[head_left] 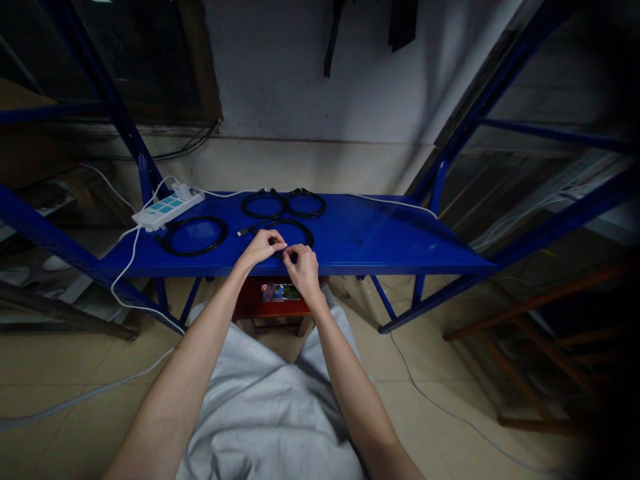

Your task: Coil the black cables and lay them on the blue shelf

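Note:
A coiled black cable (pixel 306 230) lies at the front middle of the blue shelf, its plug end pointing left. My left hand (pixel 265 245) is over the near left part of this coil, fingers pinched together. Close beside it, fingertips almost meeting, my right hand (pixel 301 261) is also pinched at the coil's near side. What sits between the fingertips is too small to make out. Behind are two more black coils, one at the left (pixel 261 205) and one at the right (pixel 306 205). Another black coil (pixel 196 237) lies farther left.
A white power strip (pixel 167 210) with plugs and white cords sits at the left end of the blue shelf (pixel 380 233). Blue posts rise at both sides. Below the front edge, a red stool (pixel 245 303) holds a lit phone (pixel 280 292).

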Demonstrator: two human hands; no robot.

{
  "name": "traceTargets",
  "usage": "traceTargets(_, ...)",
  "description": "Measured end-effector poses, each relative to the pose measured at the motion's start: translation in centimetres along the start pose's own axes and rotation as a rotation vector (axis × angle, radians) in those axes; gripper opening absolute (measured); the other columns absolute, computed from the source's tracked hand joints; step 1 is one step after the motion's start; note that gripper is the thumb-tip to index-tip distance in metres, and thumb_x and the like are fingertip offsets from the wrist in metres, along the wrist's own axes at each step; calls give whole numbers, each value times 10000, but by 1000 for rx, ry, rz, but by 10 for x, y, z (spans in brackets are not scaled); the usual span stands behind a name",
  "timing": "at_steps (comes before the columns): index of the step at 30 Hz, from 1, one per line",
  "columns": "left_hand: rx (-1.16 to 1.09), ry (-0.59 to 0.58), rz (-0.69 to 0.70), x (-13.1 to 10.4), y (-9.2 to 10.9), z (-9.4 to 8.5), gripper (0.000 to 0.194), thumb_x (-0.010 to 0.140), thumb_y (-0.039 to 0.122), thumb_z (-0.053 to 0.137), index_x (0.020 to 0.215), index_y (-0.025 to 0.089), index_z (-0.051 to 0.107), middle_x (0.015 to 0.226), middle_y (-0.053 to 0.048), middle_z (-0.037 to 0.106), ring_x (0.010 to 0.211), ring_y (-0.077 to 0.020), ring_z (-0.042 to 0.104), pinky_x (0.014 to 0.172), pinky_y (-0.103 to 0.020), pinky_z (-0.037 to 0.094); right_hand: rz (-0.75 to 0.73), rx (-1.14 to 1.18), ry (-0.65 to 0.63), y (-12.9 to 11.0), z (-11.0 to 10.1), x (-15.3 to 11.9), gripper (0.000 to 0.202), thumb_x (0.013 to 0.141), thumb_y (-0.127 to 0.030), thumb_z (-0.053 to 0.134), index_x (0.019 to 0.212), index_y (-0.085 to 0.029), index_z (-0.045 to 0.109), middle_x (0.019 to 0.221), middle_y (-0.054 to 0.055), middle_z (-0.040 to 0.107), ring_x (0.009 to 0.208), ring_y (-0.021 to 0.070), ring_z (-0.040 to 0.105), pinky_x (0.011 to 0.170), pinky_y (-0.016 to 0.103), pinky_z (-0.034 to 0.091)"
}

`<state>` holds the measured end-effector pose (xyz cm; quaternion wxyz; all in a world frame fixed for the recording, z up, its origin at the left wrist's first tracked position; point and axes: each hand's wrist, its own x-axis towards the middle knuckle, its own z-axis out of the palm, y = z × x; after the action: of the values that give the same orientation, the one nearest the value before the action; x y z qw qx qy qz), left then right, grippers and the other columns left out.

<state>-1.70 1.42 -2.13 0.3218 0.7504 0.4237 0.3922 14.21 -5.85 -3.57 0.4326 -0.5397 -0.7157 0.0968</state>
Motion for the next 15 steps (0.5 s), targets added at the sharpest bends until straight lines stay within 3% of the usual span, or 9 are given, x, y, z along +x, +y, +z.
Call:
traceTargets(10,33,-12,28,0,-1,3,67,752,215,699,757,150,714,778,-36,706,759,-173,622,729,-299,480,31,47,30,-3,4,-10,161,956,-263,574,897,-208,714,956,62,712,950,238,620,887,372,449)
traceTargets(13,41,-1,38,0,-1,4,59,758,208,689,752,154,710,768,-31,699,748,-169,615,726,-299,474,-10,33,103,1,8,-20,243,991,-280,521,1129,-198,703,1120,106,673,1064,255,601,933,405,466)
traceTargets(15,45,5,39,-1,-1,4,61,766,210,683,755,156,710,766,-29,695,744,-167,609,719,-297,466,-63,27,126,5,9,-30,367,1006,-266,481,1342,-201,613,1265,139,614,1167,267,570,979,430,476)
